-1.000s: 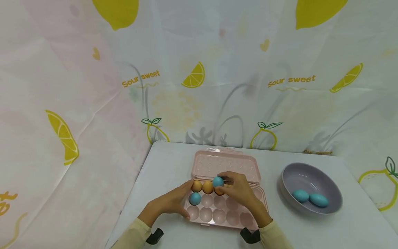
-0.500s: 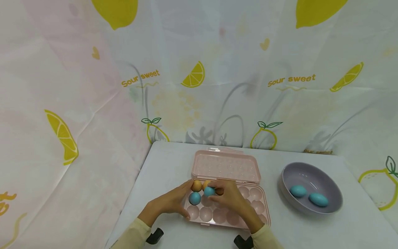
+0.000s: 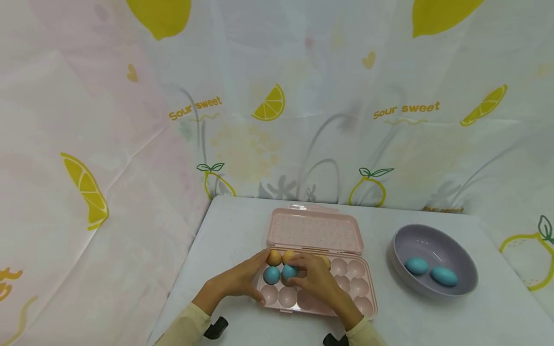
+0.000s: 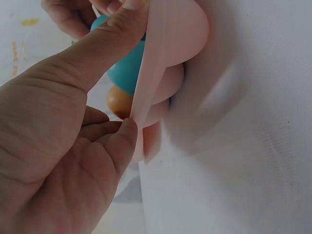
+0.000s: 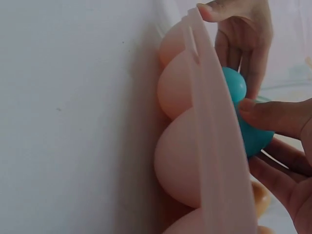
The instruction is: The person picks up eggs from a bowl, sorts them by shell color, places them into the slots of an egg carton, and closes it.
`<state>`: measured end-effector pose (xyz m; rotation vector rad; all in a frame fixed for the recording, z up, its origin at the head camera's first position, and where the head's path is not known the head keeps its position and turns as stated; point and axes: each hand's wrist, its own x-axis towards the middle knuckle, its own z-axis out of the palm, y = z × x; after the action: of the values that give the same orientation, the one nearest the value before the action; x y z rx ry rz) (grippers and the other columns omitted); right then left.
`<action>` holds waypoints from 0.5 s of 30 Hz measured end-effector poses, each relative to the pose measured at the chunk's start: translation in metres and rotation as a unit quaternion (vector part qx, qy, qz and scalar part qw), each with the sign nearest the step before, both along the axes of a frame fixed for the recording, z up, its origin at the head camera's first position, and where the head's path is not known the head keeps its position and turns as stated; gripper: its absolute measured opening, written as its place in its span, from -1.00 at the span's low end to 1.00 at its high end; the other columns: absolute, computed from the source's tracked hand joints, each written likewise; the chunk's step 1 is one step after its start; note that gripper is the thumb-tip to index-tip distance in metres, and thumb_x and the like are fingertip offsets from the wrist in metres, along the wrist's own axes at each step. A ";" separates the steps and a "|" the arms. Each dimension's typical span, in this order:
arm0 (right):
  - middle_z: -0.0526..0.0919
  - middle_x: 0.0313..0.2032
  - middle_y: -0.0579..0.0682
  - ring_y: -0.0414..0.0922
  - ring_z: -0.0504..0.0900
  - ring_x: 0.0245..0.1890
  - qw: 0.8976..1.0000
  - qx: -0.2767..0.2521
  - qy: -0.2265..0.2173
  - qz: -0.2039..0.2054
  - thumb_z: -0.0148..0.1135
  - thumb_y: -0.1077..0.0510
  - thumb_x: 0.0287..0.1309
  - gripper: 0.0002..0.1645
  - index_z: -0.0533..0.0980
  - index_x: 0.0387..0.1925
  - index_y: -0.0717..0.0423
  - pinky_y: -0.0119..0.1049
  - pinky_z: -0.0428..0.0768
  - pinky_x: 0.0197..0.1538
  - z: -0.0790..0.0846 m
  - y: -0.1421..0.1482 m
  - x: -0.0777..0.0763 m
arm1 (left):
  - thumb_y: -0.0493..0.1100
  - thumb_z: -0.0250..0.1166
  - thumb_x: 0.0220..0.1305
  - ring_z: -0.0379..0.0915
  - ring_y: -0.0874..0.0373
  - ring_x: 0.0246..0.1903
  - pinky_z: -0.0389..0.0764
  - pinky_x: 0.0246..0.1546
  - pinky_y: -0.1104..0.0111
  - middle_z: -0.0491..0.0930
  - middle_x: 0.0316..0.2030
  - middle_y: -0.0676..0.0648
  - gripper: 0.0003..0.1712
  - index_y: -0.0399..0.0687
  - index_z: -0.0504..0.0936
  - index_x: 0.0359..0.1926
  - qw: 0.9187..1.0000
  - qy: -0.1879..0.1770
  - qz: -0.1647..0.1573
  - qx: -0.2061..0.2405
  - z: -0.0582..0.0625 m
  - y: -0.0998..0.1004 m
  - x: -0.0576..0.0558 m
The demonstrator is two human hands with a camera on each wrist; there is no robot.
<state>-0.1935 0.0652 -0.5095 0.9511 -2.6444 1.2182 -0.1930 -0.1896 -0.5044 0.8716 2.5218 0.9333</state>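
A pink egg box lies with its lid folded back on the white table. My left hand holds its left edge, thumb at the front corner and fingers further back. My right hand grips a blue egg at the second cup of the middle row; in the right wrist view its thumb and fingers lie around this egg. Just left of it sits another blue egg. Yellow-orange eggs stand in the back row, partly hidden behind my right hand.
To the right stands a grey-purple bowl holding two blue eggs. The opened lid extends behind the egg box. A lemon-printed cloth hangs behind the table.
My right hand has carried the blue egg left and toward me, from over the back row down to the middle row. My left hand has stayed at the box's edge.
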 end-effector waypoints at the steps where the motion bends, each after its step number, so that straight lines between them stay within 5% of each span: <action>1: 0.66 -0.08 -0.07 -0.13 0.60 -0.02 1.000 0.005 -0.002 -0.003 0.58 0.20 -0.15 -0.51 0.68 -0.08 0.19 -0.31 0.60 0.04 -0.001 -0.001 0.001 | 0.07 0.63 -0.24 -0.08 0.00 0.45 0.10 0.40 0.08 -0.06 0.50 -0.18 0.50 -0.26 -0.19 0.52 1.000 -0.001 0.001 -0.001 0.000 0.000 0.000; 15: 0.65 -0.17 -0.09 -0.23 0.57 -0.18 1.000 0.023 0.013 -0.013 0.60 0.18 -0.18 -0.52 0.69 -0.11 0.19 -0.44 0.62 -0.14 -0.012 -0.004 0.005 | 0.05 0.64 -0.25 -0.11 0.02 0.46 0.08 0.40 0.09 -0.08 0.51 -0.12 0.51 -0.20 -0.21 0.53 1.000 -0.010 0.005 0.003 0.000 0.000 0.000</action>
<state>-0.1889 0.0615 -0.5215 0.9286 -2.6673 1.1376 -0.1933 -0.1897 -0.5044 0.8478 2.5101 0.9480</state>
